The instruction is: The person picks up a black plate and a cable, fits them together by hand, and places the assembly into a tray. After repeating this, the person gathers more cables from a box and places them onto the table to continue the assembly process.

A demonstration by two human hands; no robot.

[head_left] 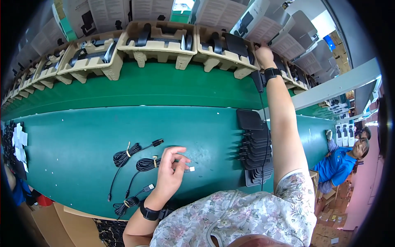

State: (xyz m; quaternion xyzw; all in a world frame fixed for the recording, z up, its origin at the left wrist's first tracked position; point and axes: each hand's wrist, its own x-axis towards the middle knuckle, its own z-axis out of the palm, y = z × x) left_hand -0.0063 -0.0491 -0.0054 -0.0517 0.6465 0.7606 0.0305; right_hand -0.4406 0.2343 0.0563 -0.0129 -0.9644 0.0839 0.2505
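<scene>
My left hand [170, 171] rests low over the green table, its fingers curled around the connector end of a coiled black USB cable [146, 164]. The pale plug tip shows past the thumb. Two more coiled cables lie beside it, one [123, 156] farther left and one [126, 204] nearer me, each with a tie. My right hand [264, 55] reaches far forward to the right end of a moulded pulp tray [228, 60]. Its fingers are bent down among black parts; what they grip is hidden. That tray holds a black flat plate [235, 44] and other black parts.
A row of pulp trays [156, 46] with printed box lids behind runs along a green raised strip. A stack of black plates [256, 150] stands under my right forearm. A white post [337, 87] crosses at right. A co-worker in blue [339, 166] sits at far right.
</scene>
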